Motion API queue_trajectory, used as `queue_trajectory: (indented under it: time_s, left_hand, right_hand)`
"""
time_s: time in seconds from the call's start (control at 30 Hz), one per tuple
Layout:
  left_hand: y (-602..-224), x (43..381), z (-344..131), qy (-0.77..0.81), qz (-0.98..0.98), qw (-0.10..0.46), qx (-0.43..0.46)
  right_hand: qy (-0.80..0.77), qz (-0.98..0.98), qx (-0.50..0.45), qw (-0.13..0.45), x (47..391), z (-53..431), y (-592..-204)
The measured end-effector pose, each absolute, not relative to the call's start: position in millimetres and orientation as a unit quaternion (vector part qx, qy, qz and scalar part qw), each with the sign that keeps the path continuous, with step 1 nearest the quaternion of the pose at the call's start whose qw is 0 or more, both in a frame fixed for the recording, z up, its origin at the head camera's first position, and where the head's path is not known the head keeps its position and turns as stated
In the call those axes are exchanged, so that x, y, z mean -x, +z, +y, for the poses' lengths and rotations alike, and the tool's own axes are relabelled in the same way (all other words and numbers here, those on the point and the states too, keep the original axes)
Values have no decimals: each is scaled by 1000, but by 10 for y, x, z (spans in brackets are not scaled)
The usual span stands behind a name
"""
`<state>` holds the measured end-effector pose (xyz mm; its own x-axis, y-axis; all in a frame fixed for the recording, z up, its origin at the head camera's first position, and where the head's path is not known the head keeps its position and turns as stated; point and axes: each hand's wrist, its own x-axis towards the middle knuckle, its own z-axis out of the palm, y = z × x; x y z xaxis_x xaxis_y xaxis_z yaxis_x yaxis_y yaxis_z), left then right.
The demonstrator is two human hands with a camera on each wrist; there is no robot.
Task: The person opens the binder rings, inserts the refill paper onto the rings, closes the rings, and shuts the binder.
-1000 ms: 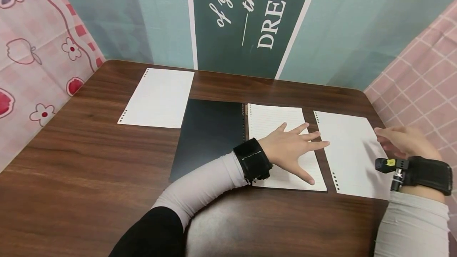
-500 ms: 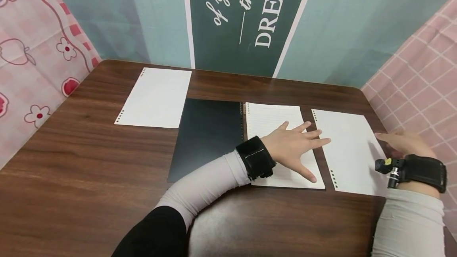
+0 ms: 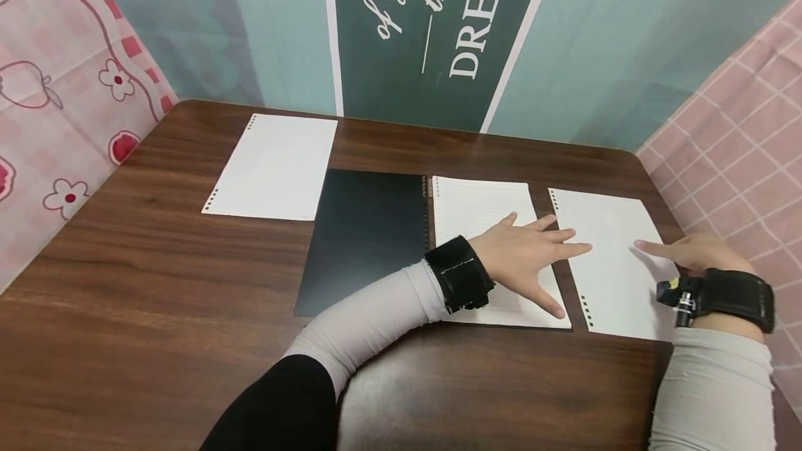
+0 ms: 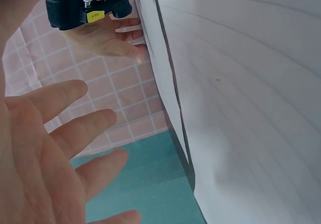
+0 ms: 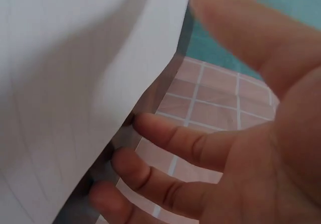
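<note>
My left hand (image 3: 523, 259), its fingers spread wide, is over the lined right-hand pages (image 3: 476, 207) of a loose-leaf notebook with a dark cover (image 3: 370, 228) on its left. In the left wrist view a gap shows between the fingers (image 4: 100, 169) and the paper. My right hand (image 3: 704, 254) is at the right edge of a loose punched sheet (image 3: 608, 256). Its thumb reaches over the sheet, and the other fingertips (image 5: 128, 166) are at the paper's edge in the right wrist view. Whether they touch the underside is hidden.
Another punched white sheet (image 3: 272, 165) lies back left on the brown wooden table (image 3: 156, 284). A blue-green cloth with lettering (image 3: 413, 40) hangs behind the table. Pink patterned cloth (image 3: 69, 103) stands at the left, pink checked cloth (image 3: 739, 131) at the right.
My right hand has moved left and its thumb now extends over the right sheet. My left hand has shifted slightly right, still spread. The papers lie in place.
</note>
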<state>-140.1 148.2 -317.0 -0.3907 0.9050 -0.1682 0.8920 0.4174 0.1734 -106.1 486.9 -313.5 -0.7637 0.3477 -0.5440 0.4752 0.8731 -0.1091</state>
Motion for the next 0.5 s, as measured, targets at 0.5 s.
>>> queue_trajectory:
  time_s: [0.5]
  left_hand:
    - [-3161, 1346, 1603, 27, 832, 139, -536]
  right_hand:
    - [-107, 931, -209, 278, 1071, 4668, -3106]
